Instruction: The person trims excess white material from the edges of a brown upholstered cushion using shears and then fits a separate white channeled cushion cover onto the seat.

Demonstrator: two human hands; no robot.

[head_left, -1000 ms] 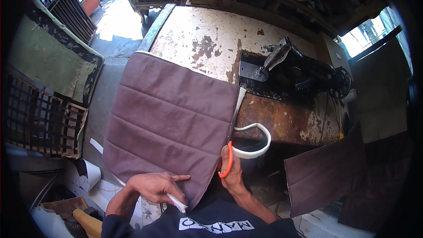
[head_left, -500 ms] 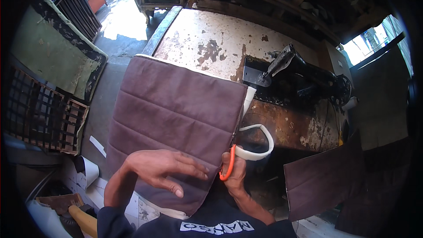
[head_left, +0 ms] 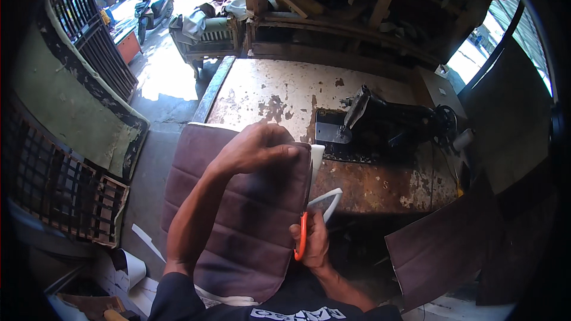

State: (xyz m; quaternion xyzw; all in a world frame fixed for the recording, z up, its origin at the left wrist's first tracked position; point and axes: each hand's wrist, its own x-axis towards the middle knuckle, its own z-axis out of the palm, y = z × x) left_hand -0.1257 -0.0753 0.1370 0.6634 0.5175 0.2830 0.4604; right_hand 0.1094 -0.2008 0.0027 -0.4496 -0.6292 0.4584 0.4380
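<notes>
A brown cushion cover panel (head_left: 238, 214) with stitched cross seams lies in front of me, partly over the table's near edge. Its far right corner is under my left hand (head_left: 262, 147), thumb on top and the other fingers curled over the far edge. At the panel's right edge my right hand (head_left: 314, 241) is closed round scissors (head_left: 304, 235) with orange handles; their blades are mostly hidden along the edge. A white strip (head_left: 333, 201) loops out beside that hand. More white material (head_left: 317, 157) shows at the panel's far right side.
A black sewing machine (head_left: 386, 119) stands on the worn table (head_left: 256, 89), right of the panel. Another brown panel (head_left: 440, 249) hangs at the right. On the left lean a webbed frame (head_left: 65, 190) and a green padded panel (head_left: 77, 101). White scraps (head_left: 135, 268) lie lower left.
My left hand has moved from above the panel's near part to its far right corner and closed there. My right hand keeps the scissors. The view has tilted up, showing more of the street.
</notes>
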